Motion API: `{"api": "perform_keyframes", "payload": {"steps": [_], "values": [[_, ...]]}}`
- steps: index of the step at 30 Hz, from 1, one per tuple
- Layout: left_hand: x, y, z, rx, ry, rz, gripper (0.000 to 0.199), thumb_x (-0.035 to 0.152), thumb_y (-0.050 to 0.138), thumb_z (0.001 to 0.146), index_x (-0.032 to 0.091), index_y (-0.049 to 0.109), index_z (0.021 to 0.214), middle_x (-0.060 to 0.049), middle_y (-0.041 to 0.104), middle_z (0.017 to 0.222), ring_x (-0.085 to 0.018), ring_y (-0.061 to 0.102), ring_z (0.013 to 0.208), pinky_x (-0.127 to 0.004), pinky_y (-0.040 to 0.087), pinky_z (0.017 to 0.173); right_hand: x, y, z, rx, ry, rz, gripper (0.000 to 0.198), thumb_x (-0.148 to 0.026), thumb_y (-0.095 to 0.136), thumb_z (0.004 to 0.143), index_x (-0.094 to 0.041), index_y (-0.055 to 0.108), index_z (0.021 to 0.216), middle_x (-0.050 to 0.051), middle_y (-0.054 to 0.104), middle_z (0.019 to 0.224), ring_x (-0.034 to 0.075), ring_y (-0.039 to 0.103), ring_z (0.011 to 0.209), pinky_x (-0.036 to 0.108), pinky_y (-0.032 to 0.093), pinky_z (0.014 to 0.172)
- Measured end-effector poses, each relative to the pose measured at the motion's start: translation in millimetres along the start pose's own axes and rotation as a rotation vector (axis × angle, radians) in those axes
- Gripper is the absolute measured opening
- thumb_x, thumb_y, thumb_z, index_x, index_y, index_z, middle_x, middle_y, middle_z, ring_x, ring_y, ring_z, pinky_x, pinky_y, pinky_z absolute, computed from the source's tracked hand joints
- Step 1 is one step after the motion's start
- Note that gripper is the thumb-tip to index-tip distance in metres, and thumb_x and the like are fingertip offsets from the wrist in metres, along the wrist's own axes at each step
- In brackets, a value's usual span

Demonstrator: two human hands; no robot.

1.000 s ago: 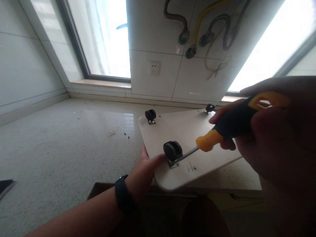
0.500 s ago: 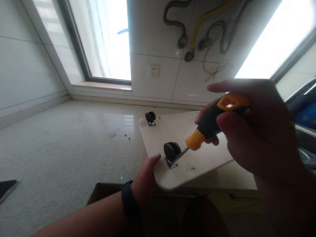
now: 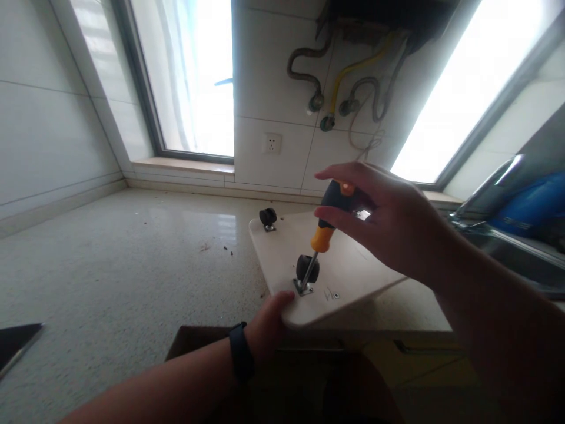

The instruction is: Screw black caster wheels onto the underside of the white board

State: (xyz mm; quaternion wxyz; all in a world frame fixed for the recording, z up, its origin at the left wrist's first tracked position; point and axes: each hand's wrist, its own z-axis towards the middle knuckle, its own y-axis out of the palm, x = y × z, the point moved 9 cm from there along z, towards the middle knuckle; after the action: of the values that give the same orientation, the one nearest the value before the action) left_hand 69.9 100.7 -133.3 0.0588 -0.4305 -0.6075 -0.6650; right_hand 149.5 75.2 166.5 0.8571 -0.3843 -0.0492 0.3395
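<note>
In my right hand [image 3: 375, 218] is a screwdriver [image 3: 323, 235] with a yellow and black handle, held between thumb and fingers. Its shaft slants down past the wheel to the metal plate of the near black caster [image 3: 308, 269]. That caster is mounted on a whitish board [image 3: 353, 277] with rounded corners, lying on the counter. My left hand [image 3: 271, 318], with a dark band on the wrist, grips the board's near left corner, thumb on top beside the caster plate. A second black caster [image 3: 267, 217] stands at the far left corner.
Two small dark screws [image 3: 228, 250] lie on the speckled counter [image 3: 132, 282] left of the board. A dark flat object [image 3: 17, 344] sits at the left edge. On the right are a sink [image 3: 507, 253] and faucet [image 3: 489, 182]. Pipes [image 3: 339, 88] hang on the back wall.
My right hand has swung left and the screwdriver now stands more upright over the near caster. The camera view has tilted up a little. My left hand still holds the board's corner.
</note>
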Motion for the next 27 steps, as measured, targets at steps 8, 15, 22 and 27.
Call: {"api": "perform_keyframes", "payload": {"steps": [8,15,22,27], "values": [[2,2,-3,0.003,-0.029,-0.002,0.041,0.036,0.072,0.081,0.01,0.072,0.113,-0.016,0.076,0.111,-0.032,0.07,0.112,-0.045,0.042,0.112,-5,3,9,-0.142,0.048,0.173,0.047,-0.041,0.065,0.092,-0.03,0.066,0.137,0.007,0.072,0.115,0.023,0.069,0.096,0.04,0.059,0.08],[2,4,-2,-0.011,-0.021,0.026,0.043,0.038,0.07,0.082,0.009,0.071,0.114,-0.014,0.077,0.109,-0.033,0.069,0.114,-0.048,0.039,0.115,-12,-2,9,-0.038,0.018,-0.058,0.043,-0.047,0.064,0.093,-0.027,0.07,0.131,0.01,0.069,0.114,0.025,0.067,0.094,0.045,0.057,0.083],[5,8,-3,-0.038,-0.022,0.006,0.04,0.037,0.072,0.081,0.01,0.072,0.111,-0.016,0.074,0.124,-0.035,0.065,0.124,-0.047,0.037,0.117,-6,15,7,-0.195,0.102,0.283,0.054,-0.045,0.06,0.096,-0.028,0.056,0.147,0.005,0.072,0.106,0.019,0.07,0.088,0.034,0.06,0.074],[-1,0,2,-0.009,-0.027,-0.003,0.04,0.036,0.072,0.08,0.008,0.074,0.109,-0.016,0.077,0.116,-0.035,0.065,0.122,-0.047,0.034,0.119,-22,8,7,-0.108,0.05,-0.003,0.047,-0.037,0.058,0.098,-0.02,0.059,0.142,0.006,0.071,0.095,0.019,0.067,0.079,0.035,0.054,0.069]]}}
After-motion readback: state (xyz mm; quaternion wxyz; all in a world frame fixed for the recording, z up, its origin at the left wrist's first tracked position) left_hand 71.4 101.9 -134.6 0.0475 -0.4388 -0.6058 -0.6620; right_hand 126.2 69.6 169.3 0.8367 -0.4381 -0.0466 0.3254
